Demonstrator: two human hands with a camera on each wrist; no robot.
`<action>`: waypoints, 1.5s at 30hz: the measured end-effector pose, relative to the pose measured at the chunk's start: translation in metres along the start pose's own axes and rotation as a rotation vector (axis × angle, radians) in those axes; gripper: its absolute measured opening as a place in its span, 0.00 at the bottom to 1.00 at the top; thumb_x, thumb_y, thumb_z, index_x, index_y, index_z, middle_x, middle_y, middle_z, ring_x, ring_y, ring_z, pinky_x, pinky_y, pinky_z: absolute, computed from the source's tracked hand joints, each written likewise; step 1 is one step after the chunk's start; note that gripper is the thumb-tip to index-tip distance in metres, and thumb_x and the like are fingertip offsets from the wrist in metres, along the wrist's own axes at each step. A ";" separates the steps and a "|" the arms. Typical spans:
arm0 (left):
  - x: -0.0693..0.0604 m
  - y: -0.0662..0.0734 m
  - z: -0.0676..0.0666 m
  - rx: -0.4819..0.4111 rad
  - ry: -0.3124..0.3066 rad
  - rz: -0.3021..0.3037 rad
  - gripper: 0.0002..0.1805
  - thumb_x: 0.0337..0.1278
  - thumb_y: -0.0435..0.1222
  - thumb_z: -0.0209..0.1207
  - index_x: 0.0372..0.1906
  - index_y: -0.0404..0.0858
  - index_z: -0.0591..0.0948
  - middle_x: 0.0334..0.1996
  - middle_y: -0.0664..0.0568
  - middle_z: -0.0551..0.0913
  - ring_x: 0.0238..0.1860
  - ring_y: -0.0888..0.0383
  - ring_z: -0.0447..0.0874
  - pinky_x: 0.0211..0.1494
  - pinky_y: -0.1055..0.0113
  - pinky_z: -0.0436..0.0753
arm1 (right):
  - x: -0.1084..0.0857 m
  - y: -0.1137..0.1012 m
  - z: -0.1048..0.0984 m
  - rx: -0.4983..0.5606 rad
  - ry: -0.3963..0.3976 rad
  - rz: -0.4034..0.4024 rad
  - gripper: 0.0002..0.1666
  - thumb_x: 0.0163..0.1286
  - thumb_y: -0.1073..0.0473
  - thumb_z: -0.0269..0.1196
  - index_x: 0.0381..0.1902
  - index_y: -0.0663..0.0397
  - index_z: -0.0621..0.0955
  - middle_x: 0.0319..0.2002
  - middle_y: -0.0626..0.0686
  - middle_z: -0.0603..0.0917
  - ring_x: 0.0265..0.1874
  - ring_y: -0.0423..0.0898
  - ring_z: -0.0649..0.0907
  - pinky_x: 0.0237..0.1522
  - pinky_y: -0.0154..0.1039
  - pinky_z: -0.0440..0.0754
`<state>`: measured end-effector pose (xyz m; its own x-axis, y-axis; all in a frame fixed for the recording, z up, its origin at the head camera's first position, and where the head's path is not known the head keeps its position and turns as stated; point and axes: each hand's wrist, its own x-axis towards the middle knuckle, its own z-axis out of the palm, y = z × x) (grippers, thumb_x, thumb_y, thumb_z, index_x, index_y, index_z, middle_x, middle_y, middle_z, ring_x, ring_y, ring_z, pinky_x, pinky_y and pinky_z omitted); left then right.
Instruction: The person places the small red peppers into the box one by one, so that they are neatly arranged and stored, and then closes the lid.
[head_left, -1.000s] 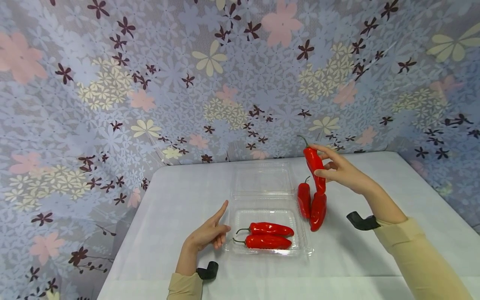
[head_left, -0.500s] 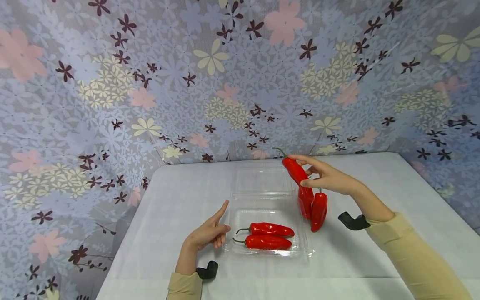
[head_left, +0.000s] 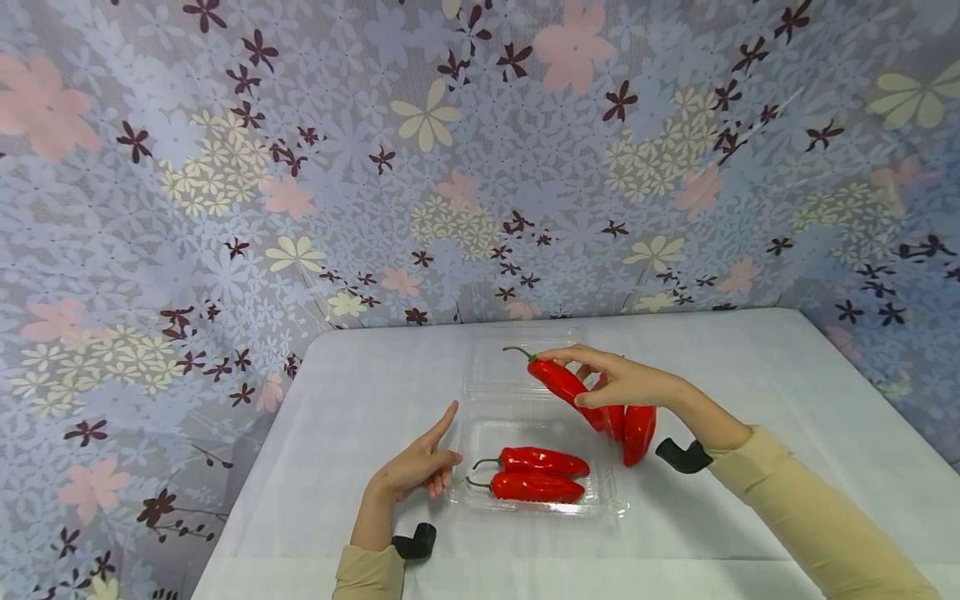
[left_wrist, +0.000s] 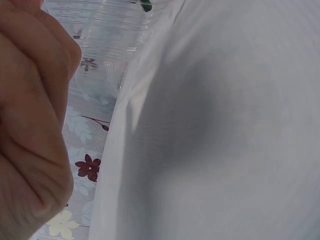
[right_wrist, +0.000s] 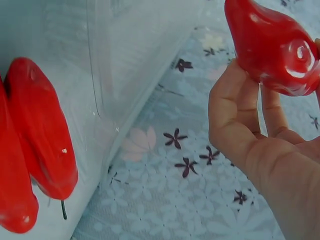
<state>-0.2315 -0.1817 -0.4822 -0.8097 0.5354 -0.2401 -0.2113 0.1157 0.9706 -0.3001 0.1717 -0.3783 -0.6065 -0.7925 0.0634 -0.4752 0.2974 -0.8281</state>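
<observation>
My right hand point(head_left: 626, 385) pinches a red chili pepper point(head_left: 562, 383) between fingers and thumb, lifted above the right side of a clear plastic clamshell box point(head_left: 495, 429). Its green stem points up to the left. In the right wrist view the same pepper point(right_wrist: 275, 47) sits in the fingers of my right hand point(right_wrist: 265, 130). Two red peppers point(head_left: 542, 475) lie side by side in the box's near half, stems to the left. At the box's left edge is my left hand point(head_left: 416, 467), index finger straight, lower fingers bent, holding nothing visible.
Two more red peppers point(head_left: 639, 435) lie on the white table point(head_left: 360, 400) right of the box, partly covered by my right hand and its pepper. The box's clear lid point(head_left: 495, 367) lies folded back at the far side. Behind the table hangs a flowered cloth point(head_left: 337, 167).
My right hand has carried its pepper left and lower, from above the loose peppers toward the box, and the pepper has tilted further to the left. My left hand stays put.
</observation>
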 end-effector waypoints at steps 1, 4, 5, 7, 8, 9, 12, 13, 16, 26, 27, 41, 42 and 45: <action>0.000 0.000 0.000 0.001 0.000 0.000 0.46 0.62 0.30 0.52 0.75 0.55 0.39 0.10 0.54 0.73 0.10 0.64 0.70 0.14 0.72 0.74 | 0.001 0.001 0.002 -0.004 -0.009 -0.009 0.40 0.60 0.67 0.61 0.70 0.41 0.64 0.61 0.51 0.67 0.54 0.53 0.70 0.49 0.50 0.75; 0.000 0.000 0.000 0.002 0.004 -0.002 0.46 0.62 0.30 0.53 0.75 0.55 0.39 0.10 0.54 0.73 0.10 0.64 0.70 0.14 0.72 0.74 | 0.005 0.004 0.007 -0.007 -0.040 -0.022 0.41 0.61 0.68 0.61 0.70 0.41 0.64 0.61 0.49 0.68 0.55 0.51 0.69 0.50 0.51 0.74; 0.000 0.000 0.000 0.002 0.005 -0.003 0.46 0.62 0.30 0.53 0.75 0.55 0.39 0.10 0.54 0.73 0.10 0.64 0.70 0.14 0.72 0.74 | 0.006 0.005 0.009 -0.005 -0.051 -0.021 0.41 0.61 0.69 0.60 0.70 0.40 0.64 0.62 0.48 0.68 0.55 0.52 0.69 0.50 0.51 0.74; 0.000 0.000 0.000 0.000 0.004 -0.006 0.46 0.61 0.30 0.53 0.75 0.55 0.39 0.10 0.54 0.73 0.10 0.64 0.69 0.14 0.72 0.74 | 0.008 0.006 0.013 0.001 -0.068 -0.006 0.42 0.60 0.70 0.60 0.70 0.38 0.65 0.61 0.48 0.69 0.55 0.53 0.69 0.50 0.50 0.74; 0.000 0.000 0.000 -0.001 0.004 -0.007 0.46 0.61 0.30 0.53 0.75 0.55 0.39 0.10 0.54 0.73 0.10 0.64 0.69 0.14 0.72 0.74 | 0.009 0.006 0.015 0.006 -0.077 0.007 0.42 0.60 0.70 0.60 0.70 0.37 0.65 0.60 0.48 0.69 0.55 0.53 0.69 0.48 0.49 0.75; 0.000 0.000 0.000 -0.003 0.002 -0.008 0.47 0.61 0.30 0.53 0.75 0.55 0.39 0.10 0.53 0.73 0.10 0.64 0.69 0.14 0.72 0.74 | 0.010 0.007 0.016 0.016 -0.087 0.015 0.42 0.60 0.70 0.59 0.70 0.38 0.65 0.60 0.48 0.69 0.54 0.54 0.69 0.47 0.49 0.76; 0.000 0.000 0.000 -0.006 0.000 -0.009 0.47 0.61 0.30 0.53 0.75 0.55 0.39 0.10 0.53 0.73 0.10 0.64 0.70 0.14 0.72 0.74 | 0.012 0.009 0.022 0.032 -0.110 0.056 0.42 0.59 0.70 0.59 0.69 0.35 0.66 0.57 0.48 0.71 0.52 0.55 0.70 0.44 0.47 0.79; 0.000 0.000 0.000 -0.007 -0.001 -0.009 0.47 0.61 0.30 0.53 0.75 0.55 0.39 0.10 0.53 0.73 0.10 0.64 0.70 0.14 0.72 0.74 | 0.013 0.010 0.023 0.037 -0.119 0.070 0.42 0.59 0.71 0.59 0.69 0.35 0.66 0.57 0.48 0.71 0.52 0.55 0.71 0.43 0.46 0.80; 0.000 0.000 0.000 -0.009 -0.004 -0.009 0.47 0.61 0.30 0.53 0.75 0.55 0.39 0.11 0.53 0.73 0.09 0.64 0.70 0.14 0.72 0.74 | 0.016 0.013 0.028 0.043 -0.144 0.084 0.42 0.60 0.72 0.58 0.69 0.36 0.66 0.57 0.49 0.71 0.51 0.54 0.72 0.42 0.45 0.81; 0.000 0.002 0.000 -0.012 -0.008 -0.013 0.46 0.62 0.30 0.52 0.75 0.56 0.39 0.11 0.53 0.73 0.09 0.63 0.69 0.14 0.72 0.74 | 0.023 0.024 0.043 0.076 -0.211 0.109 0.41 0.60 0.72 0.60 0.68 0.36 0.68 0.61 0.47 0.69 0.51 0.56 0.71 0.40 0.44 0.81; 0.000 0.001 0.000 -0.013 -0.008 -0.013 0.46 0.62 0.30 0.53 0.75 0.56 0.39 0.11 0.53 0.73 0.09 0.64 0.69 0.14 0.72 0.74 | 0.024 0.025 0.044 0.080 -0.216 0.109 0.41 0.60 0.72 0.60 0.68 0.37 0.68 0.61 0.47 0.69 0.51 0.56 0.71 0.40 0.44 0.81; 0.001 0.002 -0.002 -0.013 -0.004 -0.016 0.46 0.62 0.30 0.52 0.75 0.56 0.39 0.11 0.53 0.73 0.09 0.64 0.69 0.14 0.72 0.74 | 0.027 0.036 0.060 -0.004 -0.254 0.149 0.40 0.59 0.69 0.62 0.67 0.31 0.70 0.53 0.42 0.74 0.49 0.48 0.73 0.40 0.39 0.81; 0.001 0.002 -0.002 -0.016 -0.004 -0.016 0.46 0.62 0.30 0.52 0.75 0.56 0.39 0.11 0.53 0.73 0.09 0.64 0.69 0.14 0.72 0.74 | 0.027 0.037 0.060 -0.009 -0.255 0.147 0.40 0.59 0.69 0.62 0.67 0.32 0.70 0.53 0.42 0.74 0.48 0.48 0.73 0.40 0.39 0.81; 0.001 0.001 -0.001 -0.023 -0.005 -0.018 0.46 0.62 0.29 0.52 0.75 0.56 0.39 0.11 0.53 0.73 0.09 0.64 0.69 0.14 0.73 0.74 | 0.027 0.038 0.061 -0.022 -0.266 0.143 0.40 0.60 0.69 0.62 0.68 0.35 0.69 0.53 0.43 0.74 0.47 0.47 0.73 0.40 0.38 0.81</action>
<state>-0.2334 -0.1818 -0.4814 -0.8032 0.5372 -0.2574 -0.2386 0.1059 0.9653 -0.2961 0.1292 -0.4418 -0.4811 -0.8526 -0.2040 -0.4125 0.4255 -0.8055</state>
